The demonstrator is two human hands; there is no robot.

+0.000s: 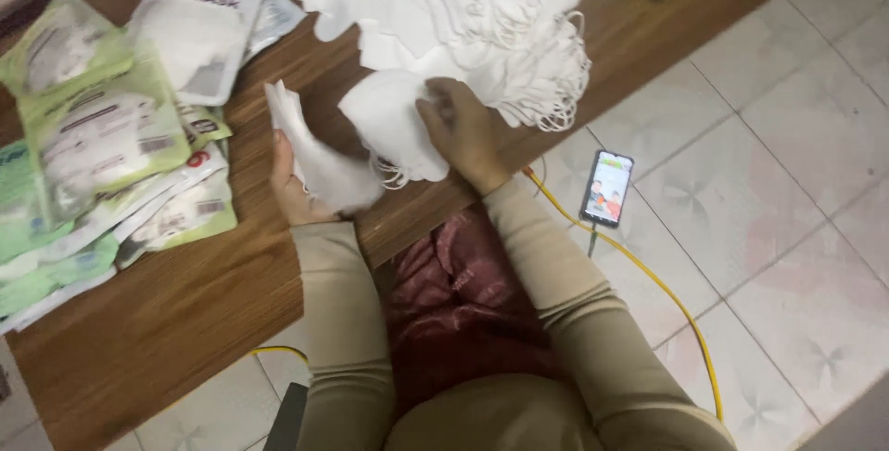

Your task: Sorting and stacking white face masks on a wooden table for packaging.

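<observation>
My left hand (289, 187) grips a small stack of folded white face masks (319, 159), held on edge just above the low wooden table (185, 303). My right hand (463, 131) rests palm down on one white mask (389, 122) lying flat on the table, right beside the stack. Behind my right hand spreads a big loose pile of white masks (463, 16) with tangled ear loops.
Several sealed mask packets in green and clear wrappers (102, 145) cover the table's left side. A phone (607, 189) with a lit screen lies on the tiled floor at right, on a yellow cable (648, 275). My red-clothed lap (454, 303) sits at the table's near edge.
</observation>
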